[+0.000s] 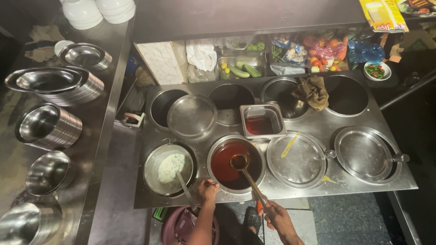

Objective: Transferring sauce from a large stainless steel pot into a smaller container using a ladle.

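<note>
Nearest me, my right hand [278,220] is wrapped around the end of the long ladle handle [254,186], fingers curled tight on it. I grip it far back so my hand stays off the pot. The ladle bowl [239,161] hangs level just over the dark red liquid in the front pot [236,164], which sits in its well in the steel worktop [318,127], second from the left in the front row. Keeping the bowl flat above that pot means any drip falls back in.

My left hand [207,190] rests on the worktop's front edge by the pot's rim, fingers bent; I cannot tell whether it pinches anything. Just to its left, a spoon [184,186] leans in the pot of pale speckled batter [171,168], handle toward me for an easy reach.

Flat lids [297,159] cover the two wells to the right. A small square tin [262,120] of red liquid sits behind my pot. Stacked steel bowls [47,127] line the left shelf, close for serving.
</note>
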